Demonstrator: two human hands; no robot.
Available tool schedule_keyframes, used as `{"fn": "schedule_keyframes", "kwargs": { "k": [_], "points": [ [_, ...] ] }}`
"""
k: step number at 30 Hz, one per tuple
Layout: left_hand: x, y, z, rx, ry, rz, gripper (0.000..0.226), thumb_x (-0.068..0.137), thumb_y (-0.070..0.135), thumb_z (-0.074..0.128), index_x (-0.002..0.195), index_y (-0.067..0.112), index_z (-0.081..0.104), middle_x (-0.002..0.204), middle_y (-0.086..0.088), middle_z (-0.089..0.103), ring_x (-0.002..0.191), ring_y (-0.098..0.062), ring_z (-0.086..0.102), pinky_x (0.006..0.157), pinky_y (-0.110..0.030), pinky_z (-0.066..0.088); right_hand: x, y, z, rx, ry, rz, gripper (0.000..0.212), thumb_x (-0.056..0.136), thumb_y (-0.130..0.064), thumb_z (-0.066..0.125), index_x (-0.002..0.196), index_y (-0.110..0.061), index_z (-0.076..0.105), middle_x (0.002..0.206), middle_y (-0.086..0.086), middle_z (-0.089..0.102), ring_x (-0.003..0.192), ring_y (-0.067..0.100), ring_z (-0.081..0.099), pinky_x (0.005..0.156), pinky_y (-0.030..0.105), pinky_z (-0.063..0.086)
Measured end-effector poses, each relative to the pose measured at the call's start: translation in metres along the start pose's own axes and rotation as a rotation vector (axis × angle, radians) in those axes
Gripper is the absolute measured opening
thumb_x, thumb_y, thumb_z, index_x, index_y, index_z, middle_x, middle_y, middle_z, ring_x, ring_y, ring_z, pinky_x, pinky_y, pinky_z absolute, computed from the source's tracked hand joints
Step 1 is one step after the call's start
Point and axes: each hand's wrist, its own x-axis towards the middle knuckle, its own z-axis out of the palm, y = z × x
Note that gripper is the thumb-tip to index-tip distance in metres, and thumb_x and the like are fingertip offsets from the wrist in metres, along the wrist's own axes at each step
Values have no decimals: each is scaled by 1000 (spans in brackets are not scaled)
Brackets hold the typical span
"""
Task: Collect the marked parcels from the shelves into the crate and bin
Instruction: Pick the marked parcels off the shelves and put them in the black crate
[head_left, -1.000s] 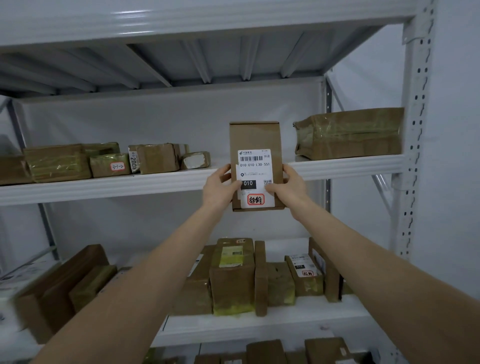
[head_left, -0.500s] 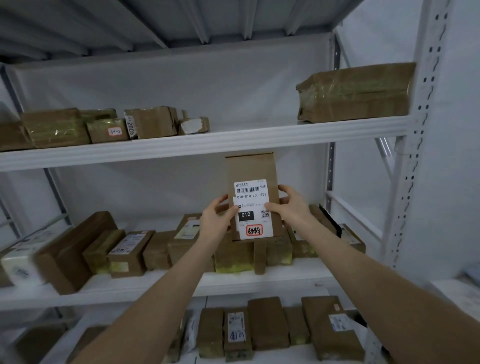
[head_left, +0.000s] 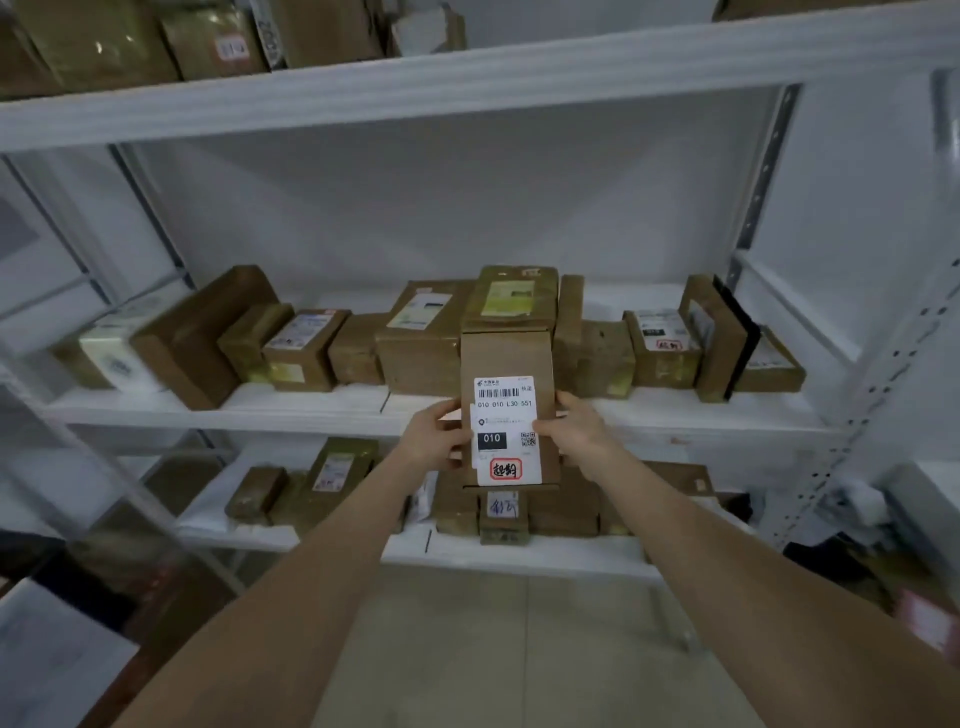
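I hold a flat brown cardboard parcel (head_left: 506, 358) upright in front of the shelves, its white shipping label with a red-ringed handwritten mark facing me. My left hand (head_left: 434, 436) grips its left edge and my right hand (head_left: 576, 434) grips its right edge, thumbs on the label. Behind it, a row of brown parcels lies on the middle shelf (head_left: 311, 408). One of them at the right (head_left: 660, 348) also bears a red mark on its label. No crate or bin is in view.
White metal shelving fills the view, with an upright post (head_left: 883, 389) at the right. More parcels sit on the top shelf (head_left: 467, 78) and the lower shelf (head_left: 519, 556). Pale tiled floor (head_left: 519, 649) lies below between my arms. Dark blurred objects sit at the lower left and right.
The parcel has come down from the top shelf level to in front of the middle and lower shelves, both hands keeping their grip. My view has tilted downward, showing the floor.
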Motion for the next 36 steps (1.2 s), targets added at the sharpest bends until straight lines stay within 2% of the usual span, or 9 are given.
{"fn": "schedule_keyframes", "kwargs": {
  "k": [3, 6, 10, 13, 18, 22, 28, 34, 36],
  "points": [
    [-4, -31, -9, -6, 41, -61, 55, 88, -8, 57, 138, 9, 46, 99, -12, 68, 74, -25, 61, 57, -27, 51, 3, 21, 24, -40, -46, 35, 58, 86, -4, 62, 140, -17, 46, 131, 9, 59, 115, 27, 56, 91, 38, 47],
    [-8, -59, -19, -11, 104, -84, 47, 89, -7, 55, 134, 6, 50, 110, -14, 67, 72, -19, 63, 49, -22, 52, 5, 37, 48, -73, -96, 54, 55, 85, -5, 65, 136, -18, 51, 128, 7, 62, 108, 23, 59, 88, 32, 47],
    [-11, -96, -36, -23, 198, -162, 41, 90, -5, 55, 129, 8, 54, 113, -6, 66, 95, -27, 66, 78, -43, 57, 4, 55, 82, -174, -171, 58, 51, 84, -9, 67, 132, -16, 54, 126, 7, 62, 110, 25, 60, 89, 34, 50],
    [-19, -123, -51, -8, 236, -212, 39, 91, -2, 54, 127, 13, 56, 111, -6, 67, 100, -29, 65, 82, -46, 56, 2, 66, 111, -176, -219, 71, 51, 83, -8, 68, 131, -16, 56, 129, 7, 61, 111, 26, 60, 93, 36, 50],
    [-28, -171, -92, -56, 317, -304, 35, 92, 0, 55, 124, 12, 55, 105, -10, 67, 96, -29, 66, 77, -45, 57, 1, 73, 169, -258, -325, 76, 45, 82, -10, 68, 126, -18, 59, 123, 4, 65, 107, 24, 62, 88, 35, 51],
    [-38, -210, -135, -83, 372, -368, 36, 90, -1, 56, 125, 9, 55, 104, -11, 66, 93, -28, 66, 74, -46, 58, -2, 78, 229, -279, -388, 97, 51, 79, -9, 69, 127, -25, 60, 121, 2, 65, 98, 21, 65, 78, 30, 53],
    [-57, -264, -211, -133, 453, -464, 44, 92, 2, 56, 135, 9, 46, 108, -10, 61, 95, -28, 63, 66, -38, 55, -16, 83, 330, -328, -484, 134, 49, 78, -9, 68, 124, -24, 62, 116, 3, 68, 102, 24, 65, 90, 39, 53],
    [-87, -308, -319, -175, 550, -520, 42, 93, 4, 56, 134, 10, 49, 115, -13, 64, 101, -29, 65, 63, -34, 56, -27, 79, 467, -369, -605, 153, 58, 77, -13, 70, 131, -29, 56, 115, 4, 69, 99, 25, 67, 89, 44, 54],
    [-96, -320, -356, -190, 593, -526, 38, 92, 3, 55, 129, 12, 53, 114, -10, 65, 101, -29, 65, 68, -40, 58, -34, 73, 510, -365, -632, 147, 58, 74, -15, 72, 128, -32, 58, 112, 3, 70, 97, 24, 68, 87, 43, 55]
  ]
}}
